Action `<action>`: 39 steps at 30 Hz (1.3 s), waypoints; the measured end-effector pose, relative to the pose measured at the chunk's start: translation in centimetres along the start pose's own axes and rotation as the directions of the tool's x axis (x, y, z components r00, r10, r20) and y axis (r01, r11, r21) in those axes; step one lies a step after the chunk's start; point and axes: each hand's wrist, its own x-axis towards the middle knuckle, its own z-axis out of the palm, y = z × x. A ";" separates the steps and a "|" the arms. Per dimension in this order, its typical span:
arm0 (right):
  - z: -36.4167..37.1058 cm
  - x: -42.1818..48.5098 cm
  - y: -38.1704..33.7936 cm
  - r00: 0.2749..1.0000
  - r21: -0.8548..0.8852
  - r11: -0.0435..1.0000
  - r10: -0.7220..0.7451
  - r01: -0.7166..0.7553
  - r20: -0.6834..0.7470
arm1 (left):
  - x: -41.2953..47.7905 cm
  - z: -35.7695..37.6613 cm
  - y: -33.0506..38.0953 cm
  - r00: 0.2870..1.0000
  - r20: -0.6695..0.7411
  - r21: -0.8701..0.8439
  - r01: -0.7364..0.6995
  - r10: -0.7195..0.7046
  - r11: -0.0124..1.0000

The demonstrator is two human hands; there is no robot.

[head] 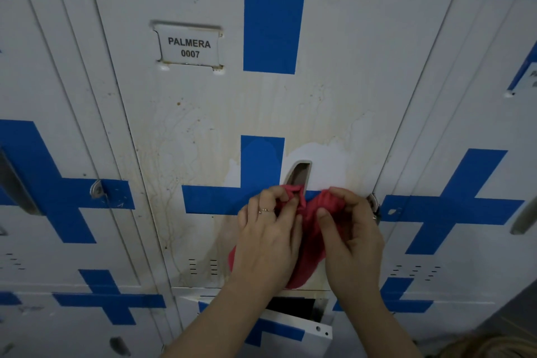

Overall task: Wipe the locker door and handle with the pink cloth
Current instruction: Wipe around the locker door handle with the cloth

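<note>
The single head view looks forward and slightly down, close to a white locker door (203, 131), the hands low in frame.

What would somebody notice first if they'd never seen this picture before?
Probably the pink cloth, bunched between both hands, left hand and right hand, just below the locker's recessed handle. Next, the brownish drip stains streaking the white locker door, with a cleaner white patch around the handle. Upper left on the door, a name label reads PALMERA 0007.
</note>
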 end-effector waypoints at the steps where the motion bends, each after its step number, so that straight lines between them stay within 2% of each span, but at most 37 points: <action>1: -0.1 0.0 -0.2 1.000 0.027 1.000 0.014 -0.014 0.003 | 0.3 -0.3 0.1 1.000 -0.003 -0.057 0.027 -0.027 0.998; 6: -0.4 0.1 -0.7 0.999 0.112 0.992 0.053 -0.054 0.012 | 2.5 -0.3 1.0 0.983 -0.131 -0.283 0.088 -0.129 0.955; 13: -0.6 -0.3 -0.4 0.996 0.159 0.983 0.081 -0.087 0.040 | 2.0 1.5 0.6 0.964 -0.219 -0.316 0.075 -0.150 0.946; 19: -1.5 -0.6 0.1 0.990 0.160 0.977 0.136 -0.138 0.019 | 3.6 1.7 1.4 0.922 -0.294 -0.519 0.067 -0.252 0.852; 28: -2.4 -0.5 0.4 0.987 0.004 0.988 0.152 -0.152 0.046 | 2.1 2.7 0.3 0.936 -0.333 -0.365 -0.015 -0.115 0.931; 35: -2.9 -0.2 0.5 0.979 0.009 0.981 0.190 -0.191 0.067 | 3.4 2.0 1.2 0.926 -0.314 -0.487 0.035 -0.212 0.873; 39: -3.5 0.5 0.1 0.977 -0.052 0.982 0.188 -0.184 0.099 | 1.6 2.9 -0.2 0.955 -0.281 -0.363 -0.012 -0.097 0.932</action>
